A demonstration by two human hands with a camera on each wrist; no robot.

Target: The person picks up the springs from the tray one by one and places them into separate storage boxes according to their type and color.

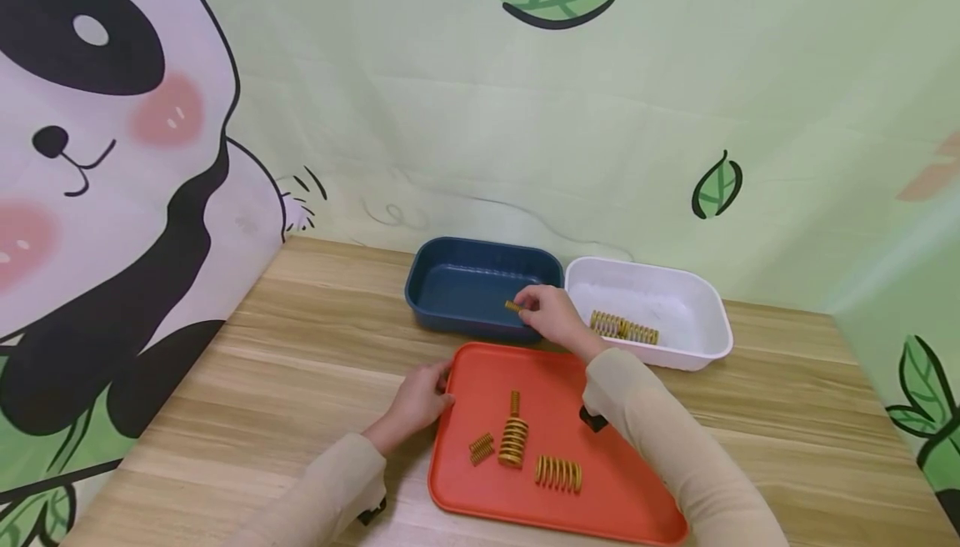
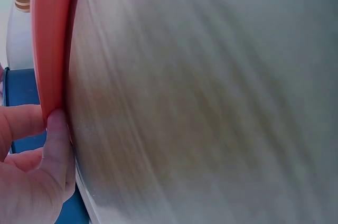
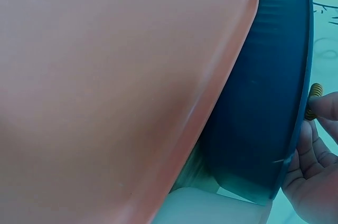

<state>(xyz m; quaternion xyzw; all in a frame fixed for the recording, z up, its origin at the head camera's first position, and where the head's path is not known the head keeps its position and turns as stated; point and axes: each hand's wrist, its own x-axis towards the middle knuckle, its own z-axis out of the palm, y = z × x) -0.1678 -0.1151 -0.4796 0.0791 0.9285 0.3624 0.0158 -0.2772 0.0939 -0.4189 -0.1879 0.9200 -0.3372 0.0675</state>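
Note:
My right hand (image 1: pixel 551 313) pinches a small gold spring (image 1: pixel 513 306) between thumb and fingers, over the near right part of the dark blue bin (image 1: pixel 480 328). In the right wrist view the spring (image 3: pixel 316 97) shows just past the bin's rim. My left hand (image 1: pixel 416 403) grips the left edge of the red tray (image 1: pixel 615 480), with thumb and finger on its rim in the left wrist view. On the tray lie two small springs (image 1: pixel 482 449) side by side, another small spring (image 1: pixel 514 403) end to end with a large spring (image 1: pixel 513 442), and a second large spring (image 1: pixel 558 474).
A white bin (image 1: pixel 705 347) stands right of the blue one and holds large springs (image 1: pixel 624 328) along its near wall. Both bins stand on the wooden table (image 1: pixel 337 313) behind the tray. A printed cloth (image 1: pixel 450 113) hangs close behind them.

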